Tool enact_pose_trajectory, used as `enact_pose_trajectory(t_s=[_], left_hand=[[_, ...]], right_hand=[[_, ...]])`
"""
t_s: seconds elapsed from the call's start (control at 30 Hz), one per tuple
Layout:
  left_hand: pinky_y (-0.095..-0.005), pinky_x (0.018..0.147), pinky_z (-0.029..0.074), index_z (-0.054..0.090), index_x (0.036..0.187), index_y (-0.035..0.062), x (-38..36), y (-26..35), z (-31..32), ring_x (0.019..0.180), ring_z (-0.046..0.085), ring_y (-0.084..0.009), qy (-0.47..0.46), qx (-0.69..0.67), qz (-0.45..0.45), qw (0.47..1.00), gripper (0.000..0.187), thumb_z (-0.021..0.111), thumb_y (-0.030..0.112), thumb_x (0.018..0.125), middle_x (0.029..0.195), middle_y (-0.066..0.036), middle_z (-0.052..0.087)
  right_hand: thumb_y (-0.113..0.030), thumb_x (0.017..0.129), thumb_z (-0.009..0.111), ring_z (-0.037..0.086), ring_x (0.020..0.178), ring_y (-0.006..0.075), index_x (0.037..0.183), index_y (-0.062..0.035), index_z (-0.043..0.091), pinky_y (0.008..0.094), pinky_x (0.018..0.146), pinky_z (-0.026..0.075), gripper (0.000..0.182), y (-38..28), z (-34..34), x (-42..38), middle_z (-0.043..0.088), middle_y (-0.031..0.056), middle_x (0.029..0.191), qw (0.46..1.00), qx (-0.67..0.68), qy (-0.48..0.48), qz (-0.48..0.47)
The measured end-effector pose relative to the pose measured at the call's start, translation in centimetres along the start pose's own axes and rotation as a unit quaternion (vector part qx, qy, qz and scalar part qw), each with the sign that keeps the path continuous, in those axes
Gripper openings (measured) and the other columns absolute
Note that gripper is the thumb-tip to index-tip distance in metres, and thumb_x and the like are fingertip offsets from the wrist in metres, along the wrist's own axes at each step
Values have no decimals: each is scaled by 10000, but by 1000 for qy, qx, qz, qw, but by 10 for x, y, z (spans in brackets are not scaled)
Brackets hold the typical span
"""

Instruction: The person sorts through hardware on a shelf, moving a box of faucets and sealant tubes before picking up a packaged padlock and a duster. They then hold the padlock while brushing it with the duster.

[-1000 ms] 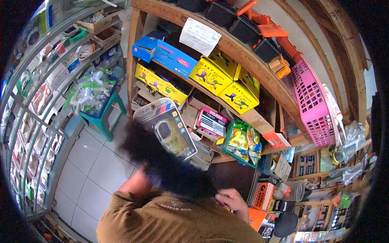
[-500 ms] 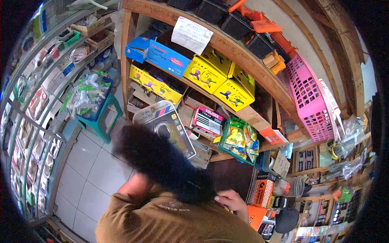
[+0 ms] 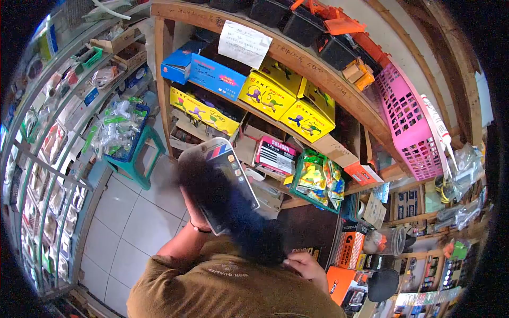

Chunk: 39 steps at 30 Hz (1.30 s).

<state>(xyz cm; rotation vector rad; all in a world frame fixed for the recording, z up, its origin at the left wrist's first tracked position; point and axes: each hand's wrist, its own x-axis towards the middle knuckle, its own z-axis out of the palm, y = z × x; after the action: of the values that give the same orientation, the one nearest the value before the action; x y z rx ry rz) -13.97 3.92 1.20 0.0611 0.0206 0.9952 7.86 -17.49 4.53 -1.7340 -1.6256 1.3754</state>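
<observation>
My left hand (image 3: 196, 209), with a dark band at its wrist, holds the lower left edge of a flat, white-edged blister package (image 3: 239, 177) with red and blue stripes. A long, dark, fuzzy thing (image 3: 238, 222), blurred, lies across the view and hides much of the package. It reaches down to my right hand (image 3: 305, 263), whose fingers are curled near its lower end. What those fingers hold is hidden. Behind the package are shelves with yellow boxes (image 3: 268, 98), a blue box (image 3: 217, 77) and a pink-topped box (image 3: 274, 155).
A green stool (image 3: 142, 167) bears a basket of bagged parts (image 3: 119, 127) at the left. Glass display shelves (image 3: 45, 185) curve along the far left. A pink basket (image 3: 405, 114) hangs over the upper right shelf edge. Bright packets (image 3: 314, 175) and orange boxes (image 3: 339, 283) stand at the right.
My left hand has come into view from behind the dark fuzzy thing, now at the package's edge. The fuzzy thing's upper end has shifted right. My right hand has barely moved.
</observation>
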Motion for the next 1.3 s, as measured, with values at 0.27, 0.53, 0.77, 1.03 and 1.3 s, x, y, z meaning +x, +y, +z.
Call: enact_pose_trajectory(t_s=[0.27,0.53,0.77,1.03,1.3], left_hand=[[-483,971,379,303,1365,104,-11,10,12,1144,474,-325,15,74,18,997,879,317,750,768,1292,-142,449],[-470,949,402,310,1362,99,7,14,-25,1130,484,-318,6,103,-2,995,846,292,727,795,1293,-142,448],[-470,964,389,287,1368,83,6,14,-31,1179,441,-322,14,76,32,997,851,311,714,798,1330,-136,409],[-451,878,456,387,1299,76,5,19,-4,1042,546,-284,-1,-14,48,999,802,348,700,798,1212,-137,506],[-441,872,458,391,1296,87,10,9,-31,1048,539,-272,53,-75,12,996,845,360,743,764,1170,-128,525]], right_hand=[[-187,893,552,481,626,93,831,17,559,271,597,411,214,-13,7,9,478,50,604,996,60,-44,53],[-205,903,541,370,610,78,765,21,527,270,555,354,266,-8,7,15,370,-3,606,996,72,-19,46],[-134,911,505,417,418,68,571,-36,486,249,412,337,354,-33,-4,17,457,3,481,973,176,-7,150],[-196,914,525,402,489,38,664,-35,540,214,445,325,298,-14,6,9,466,-24,531,983,156,6,95],[-181,891,564,422,535,41,652,-12,530,230,477,334,294,-37,17,2,463,-21,542,975,140,57,162]])
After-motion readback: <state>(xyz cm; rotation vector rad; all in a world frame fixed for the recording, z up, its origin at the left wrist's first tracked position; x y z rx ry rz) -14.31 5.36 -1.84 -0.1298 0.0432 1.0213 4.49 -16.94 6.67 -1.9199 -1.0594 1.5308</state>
